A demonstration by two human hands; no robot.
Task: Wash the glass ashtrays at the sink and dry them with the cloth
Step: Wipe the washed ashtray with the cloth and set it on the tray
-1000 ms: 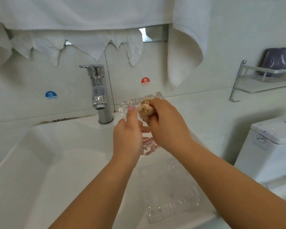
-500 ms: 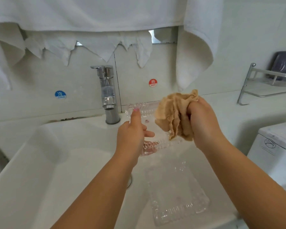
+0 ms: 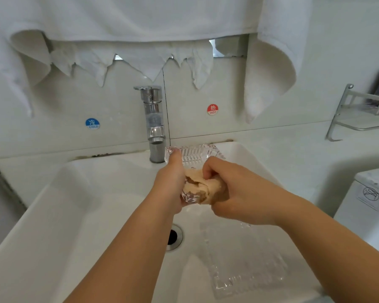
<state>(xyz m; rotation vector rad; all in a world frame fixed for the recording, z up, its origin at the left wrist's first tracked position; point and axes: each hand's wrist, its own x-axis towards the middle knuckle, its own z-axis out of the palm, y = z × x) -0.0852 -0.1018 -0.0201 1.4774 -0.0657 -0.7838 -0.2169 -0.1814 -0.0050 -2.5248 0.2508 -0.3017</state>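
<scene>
A glass ashtray [image 3: 193, 156] is held tilted above the sink [image 3: 79, 211], just right of the tap [image 3: 153, 123]; it is gripped by the left hand [image 3: 170, 184], whose thumb is laid up along the ashtray's left rim while the fingers are wrapped behind the glass; a tan cloth [image 3: 202, 189] is bunched and clutched in the right hand [image 3: 234, 193], with fingers curled round it, and is pressed into the ashtray's hollow, against its near part; the two hands are set close together, nearly touching. A second ashtray [image 3: 247, 270] is seen lying flat on the sink's near right ledge, under the right forearm and well apart from the held one; a drain [image 3: 174, 237] is seen in the basin, near and a little left of the hands. White towels [image 3: 140, 20] are hung across the far wall above the tap; a blue cold sticker [image 3: 92, 123] is placed left of the tap and a red hot sticker [image 3: 213, 109] right of it; a metal rack [image 3: 359, 112] is fixed at the far right, and a white tank [image 3: 372, 206] is seen at the right edge.
</scene>
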